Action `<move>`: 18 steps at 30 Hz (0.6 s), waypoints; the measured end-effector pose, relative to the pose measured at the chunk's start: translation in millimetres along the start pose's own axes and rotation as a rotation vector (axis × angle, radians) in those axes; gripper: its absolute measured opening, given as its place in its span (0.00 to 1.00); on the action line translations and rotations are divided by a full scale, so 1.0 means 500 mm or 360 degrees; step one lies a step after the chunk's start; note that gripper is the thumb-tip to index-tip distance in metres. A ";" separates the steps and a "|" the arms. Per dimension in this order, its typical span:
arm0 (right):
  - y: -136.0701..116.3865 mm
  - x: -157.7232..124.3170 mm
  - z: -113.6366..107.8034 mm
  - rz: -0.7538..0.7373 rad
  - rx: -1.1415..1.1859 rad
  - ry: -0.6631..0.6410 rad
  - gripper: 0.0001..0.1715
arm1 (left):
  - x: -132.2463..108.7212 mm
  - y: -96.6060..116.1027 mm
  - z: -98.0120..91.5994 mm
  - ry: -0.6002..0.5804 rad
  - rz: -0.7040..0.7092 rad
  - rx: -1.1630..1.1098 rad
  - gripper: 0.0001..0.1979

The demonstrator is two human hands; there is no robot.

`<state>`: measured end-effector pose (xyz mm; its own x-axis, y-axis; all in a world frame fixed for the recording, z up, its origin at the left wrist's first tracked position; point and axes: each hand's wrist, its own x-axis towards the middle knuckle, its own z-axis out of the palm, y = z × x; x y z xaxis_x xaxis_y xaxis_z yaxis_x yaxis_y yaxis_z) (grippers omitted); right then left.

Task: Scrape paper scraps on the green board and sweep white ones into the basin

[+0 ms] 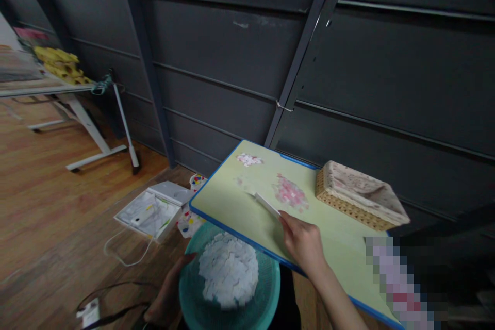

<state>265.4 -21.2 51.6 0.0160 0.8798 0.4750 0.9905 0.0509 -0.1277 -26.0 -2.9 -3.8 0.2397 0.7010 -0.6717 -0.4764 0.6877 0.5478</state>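
My right hand rests on a pale green table with a blue edge, its fingers closed on a thin white strip that points toward the far left. A patch of pink pieces lies just beyond the strip, and a smaller pale pink heap sits near the far corner. My left hand grips the rim of a teal bowl held below the table's near edge. The bowl holds a heap of small white pieces.
A woven basket with a cloth lining stands at the table's right. On the wooden floor lie an open white box with a cable and small colourful tubs. A white-legged table stands far left. Dark panelled wall behind.
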 end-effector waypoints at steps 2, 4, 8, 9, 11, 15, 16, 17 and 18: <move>-0.009 -0.022 -0.013 -0.0053 0.0134 -0.0028 0.20 | -0.001 0.001 0.001 -0.0041 0.0004 0.0016 0.11; -0.023 -0.040 -0.030 -0.0090 0.0315 -0.0071 0.19 | 0.000 0.000 -0.001 -0.0063 0.0000 0.0054 0.11; -0.050 -0.059 -0.060 -0.0028 0.0718 -0.0145 0.15 | 0.006 -0.005 -0.008 -0.0116 0.0036 0.0048 0.10; -0.052 -0.060 -0.063 0.0014 0.0787 -0.0143 0.14 | 0.006 -0.006 -0.009 -0.0137 0.0041 0.0044 0.10; -0.051 -0.059 -0.066 0.0096 0.0856 -0.0107 0.13 | 0.003 -0.006 -0.008 -0.0159 0.0066 0.0061 0.09; -0.052 -0.043 -0.054 0.0119 0.0762 0.0101 0.13 | -0.013 0.000 0.003 -0.0135 0.0095 0.0066 0.09; -0.060 -0.035 -0.047 0.0079 0.0705 0.0145 0.13 | -0.018 0.002 0.007 -0.0113 0.0102 0.0059 0.10; -0.073 -0.024 -0.038 0.0021 0.0642 0.0171 0.14 | -0.023 0.004 0.011 -0.0075 0.0099 0.0053 0.10; -0.091 -0.010 -0.026 -0.0046 0.0566 0.0156 0.16 | -0.028 0.005 0.015 -0.0022 0.0098 0.0049 0.10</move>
<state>222.2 -34.1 66.5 0.0192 0.8270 0.5619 0.8816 0.2511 -0.3996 -24.4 -9.5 10.7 0.2224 0.7447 -0.6293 -0.4643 0.6484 0.6032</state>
